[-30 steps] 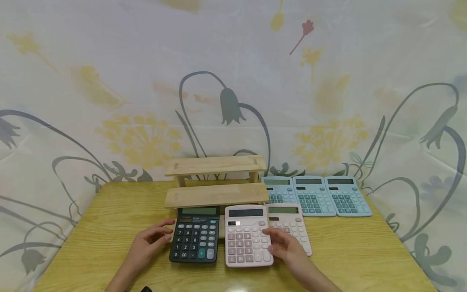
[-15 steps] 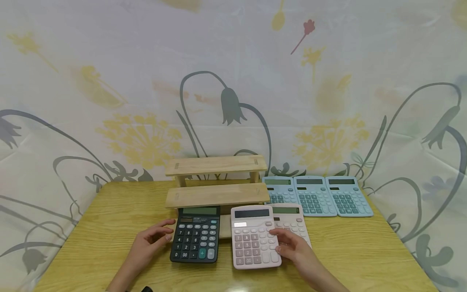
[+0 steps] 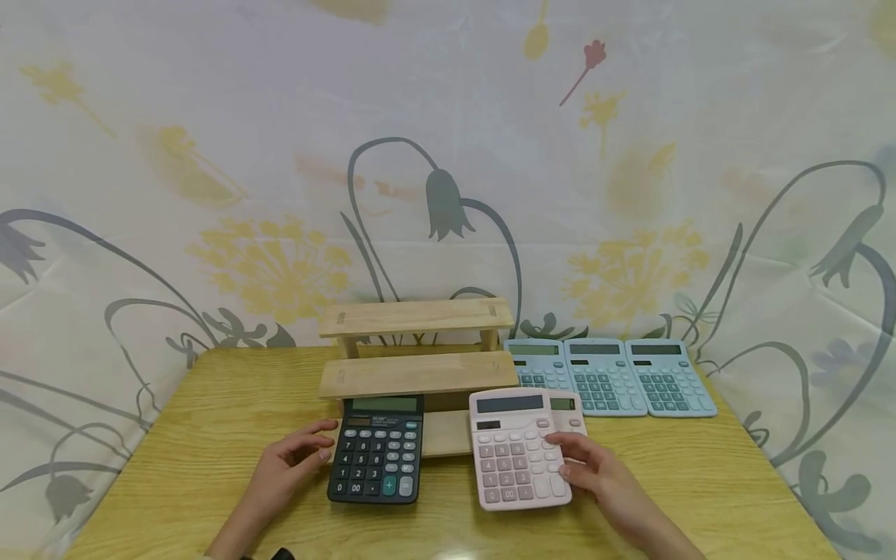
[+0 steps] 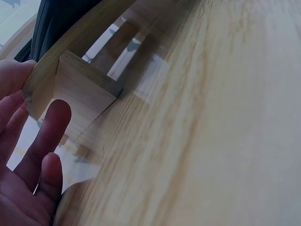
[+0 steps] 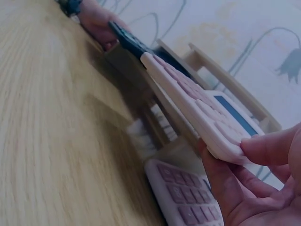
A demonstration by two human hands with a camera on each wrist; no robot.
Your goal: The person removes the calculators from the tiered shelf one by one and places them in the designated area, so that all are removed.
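Note:
A pale pink calculator is pinched at its right edge by my right hand, thumb on the keypad side and fingers beneath. The right wrist view shows it raised over the table. A second pink calculator lies below it, mostly covered in the head view. My left hand touches the left end of the wooden tiered rack with loosely extended fingers, close to the black calculator. That black calculator leans on the rack's lowest tier, at its left side.
Three light blue calculators lie side by side at the back right of the wooden table. Behind the table hangs a flower-patterned cloth. A dark band is on the left wrist.
My right hand has carried the pink calculator to the right, away from the black one, uncovering part of the rack's lowest tier. The left hand and black calculator have stayed in place.

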